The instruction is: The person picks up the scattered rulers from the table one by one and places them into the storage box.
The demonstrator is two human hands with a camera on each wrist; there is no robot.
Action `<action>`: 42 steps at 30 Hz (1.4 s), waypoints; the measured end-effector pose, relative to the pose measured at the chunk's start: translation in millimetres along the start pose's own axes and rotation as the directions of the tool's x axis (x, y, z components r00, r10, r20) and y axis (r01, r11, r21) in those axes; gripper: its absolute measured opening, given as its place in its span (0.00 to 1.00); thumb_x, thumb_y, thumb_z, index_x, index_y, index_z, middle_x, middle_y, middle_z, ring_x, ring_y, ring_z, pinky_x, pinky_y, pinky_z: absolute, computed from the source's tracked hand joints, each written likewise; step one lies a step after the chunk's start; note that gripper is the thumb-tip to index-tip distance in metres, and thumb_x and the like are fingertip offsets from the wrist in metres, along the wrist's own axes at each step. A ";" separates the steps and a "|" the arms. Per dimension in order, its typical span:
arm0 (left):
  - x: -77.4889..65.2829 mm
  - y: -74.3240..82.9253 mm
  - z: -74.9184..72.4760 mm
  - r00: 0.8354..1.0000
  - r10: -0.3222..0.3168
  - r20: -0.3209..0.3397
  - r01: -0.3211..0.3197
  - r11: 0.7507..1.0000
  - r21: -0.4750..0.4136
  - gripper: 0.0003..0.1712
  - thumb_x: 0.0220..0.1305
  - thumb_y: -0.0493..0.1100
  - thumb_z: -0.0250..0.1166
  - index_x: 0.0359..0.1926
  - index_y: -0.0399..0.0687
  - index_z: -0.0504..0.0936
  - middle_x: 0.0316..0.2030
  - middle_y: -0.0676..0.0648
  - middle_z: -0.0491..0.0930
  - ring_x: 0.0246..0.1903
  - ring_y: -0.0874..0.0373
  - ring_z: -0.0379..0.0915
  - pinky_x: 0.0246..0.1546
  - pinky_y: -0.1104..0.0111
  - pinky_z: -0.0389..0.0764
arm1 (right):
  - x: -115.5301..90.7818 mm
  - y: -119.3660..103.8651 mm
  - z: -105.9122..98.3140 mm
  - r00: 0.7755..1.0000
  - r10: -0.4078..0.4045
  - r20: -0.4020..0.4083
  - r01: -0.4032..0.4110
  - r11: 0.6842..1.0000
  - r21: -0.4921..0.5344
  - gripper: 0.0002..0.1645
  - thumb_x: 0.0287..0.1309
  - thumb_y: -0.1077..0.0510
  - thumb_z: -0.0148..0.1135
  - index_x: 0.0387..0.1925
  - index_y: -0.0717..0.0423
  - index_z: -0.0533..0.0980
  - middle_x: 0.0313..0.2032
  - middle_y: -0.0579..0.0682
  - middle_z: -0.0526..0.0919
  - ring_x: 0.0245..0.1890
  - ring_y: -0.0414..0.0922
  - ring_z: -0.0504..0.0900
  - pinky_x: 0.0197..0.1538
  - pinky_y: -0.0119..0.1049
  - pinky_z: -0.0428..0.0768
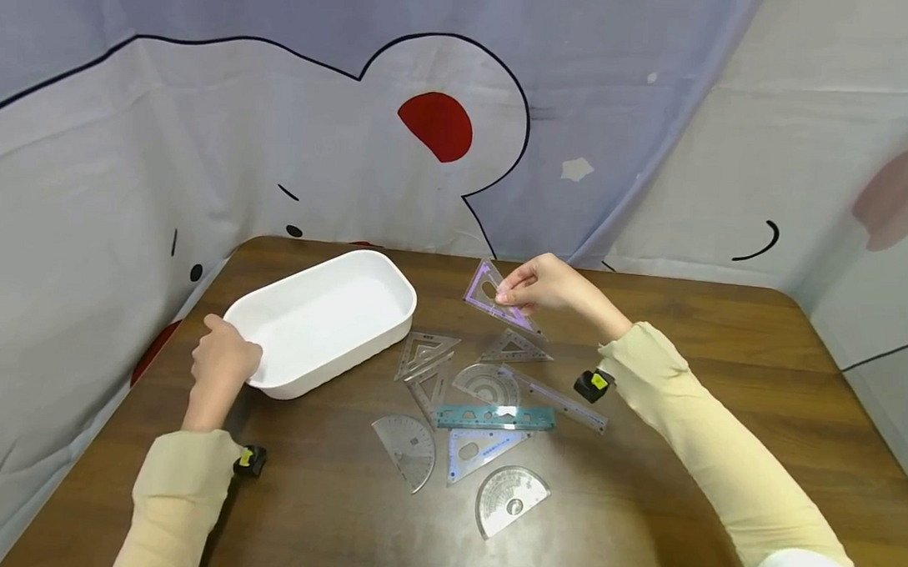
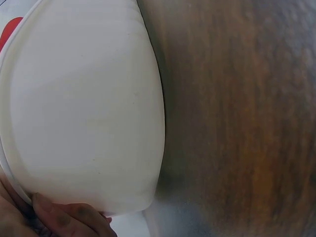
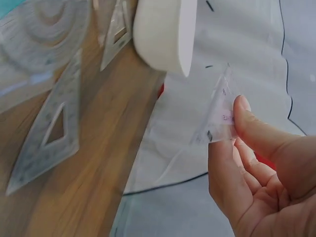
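Observation:
My right hand (image 1: pixel 547 287) pinches a clear set square (image 1: pixel 482 297) with purple markings between thumb and fingers, raised over the table's far side. In the right wrist view the thumb presses the same set square (image 3: pixel 219 111) near its edge. At the left, my left hand (image 1: pixel 224 355) grips the near-left end of a white oblong tub (image 1: pixel 325 325). The left wrist view shows the tub's outer wall (image 2: pixel 89 108), with fingers at its rim. Just below the raised set square lies a clear triangle (image 1: pixel 513 349) on the wood.
Several clear drawing tools lie mid-table: a teal ruler (image 1: pixel 494 417), a long clear ruler (image 1: pixel 555 397), a blue-marked set square (image 1: pixel 478 451), and protractors (image 1: pixel 406 449) spread around them. A patterned curtain (image 1: pixel 316 145) hangs behind the wooden table (image 1: pixel 707 342).

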State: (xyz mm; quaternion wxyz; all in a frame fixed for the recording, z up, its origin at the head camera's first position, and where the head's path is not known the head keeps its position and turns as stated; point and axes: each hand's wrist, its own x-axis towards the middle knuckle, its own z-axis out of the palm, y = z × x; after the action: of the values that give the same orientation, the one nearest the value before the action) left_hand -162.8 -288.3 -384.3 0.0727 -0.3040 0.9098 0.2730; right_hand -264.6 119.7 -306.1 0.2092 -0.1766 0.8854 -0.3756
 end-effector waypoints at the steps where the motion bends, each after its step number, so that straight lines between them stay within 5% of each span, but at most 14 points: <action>1: 0.5 -0.6 0.0 1.000 0.001 -0.001 -0.001 1.000 0.005 0.42 0.61 0.39 0.51 0.66 0.20 0.40 0.53 0.16 0.63 0.51 0.25 0.65 0.49 0.42 0.73 | 3.2 -4.0 2.0 1.000 -0.006 0.001 0.006 1.000 0.005 0.14 0.56 0.57 0.67 0.38 0.65 0.82 0.25 0.46 0.86 0.21 0.36 0.79 0.31 0.29 0.80; 18: -0.1 -3.6 -1.2 1.000 -0.026 0.003 0.026 1.000 0.013 0.43 0.62 0.39 0.52 0.67 0.21 0.38 0.54 0.16 0.62 0.52 0.25 0.65 0.51 0.42 0.72 | 62.4 -77.4 46.7 1.000 0.015 0.010 -0.016 0.982 0.188 0.15 0.52 0.57 0.71 0.39 0.62 0.84 0.23 0.43 0.82 0.21 0.35 0.77 0.35 0.32 0.82; 26: -1.6 -1.3 1.4 1.000 -0.012 0.000 0.012 1.000 0.009 0.42 0.61 0.39 0.52 0.66 0.21 0.40 0.54 0.16 0.63 0.52 0.25 0.65 0.50 0.42 0.72 | 86.4 -87.1 67.1 0.999 0.043 0.020 -0.047 0.957 0.288 0.15 0.52 0.59 0.71 0.40 0.64 0.83 0.28 0.48 0.82 0.23 0.37 0.78 0.44 0.39 0.83; 35: 0.9 2.4 4.1 1.000 -0.018 0.012 0.018 1.000 -0.002 0.43 0.62 0.39 0.52 0.67 0.22 0.38 0.55 0.16 0.62 0.52 0.25 0.65 0.51 0.42 0.73 | 106.8 -90.4 87.9 0.996 0.086 0.013 -0.085 0.925 0.370 0.15 0.53 0.61 0.69 0.41 0.66 0.82 0.26 0.49 0.81 0.22 0.38 0.79 0.28 0.28 0.81; 42: -2.3 4.8 3.7 1.000 -0.012 0.010 0.012 1.000 -0.012 0.42 0.62 0.39 0.52 0.67 0.22 0.39 0.54 0.16 0.62 0.52 0.25 0.65 0.50 0.42 0.73 | 121.0 -92.7 106.8 0.988 0.143 0.065 -0.156 0.851 0.501 0.16 0.56 0.68 0.63 0.47 0.71 0.79 0.24 0.51 0.79 0.22 0.40 0.79 0.30 0.29 0.82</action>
State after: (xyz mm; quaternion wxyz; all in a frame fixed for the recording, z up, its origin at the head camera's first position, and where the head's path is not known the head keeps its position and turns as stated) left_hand -163.9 -281.9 -384.5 0.0768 -0.3084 0.9060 0.2795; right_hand -299.3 -61.0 -333.7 0.2877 -0.0509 0.7647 -0.5744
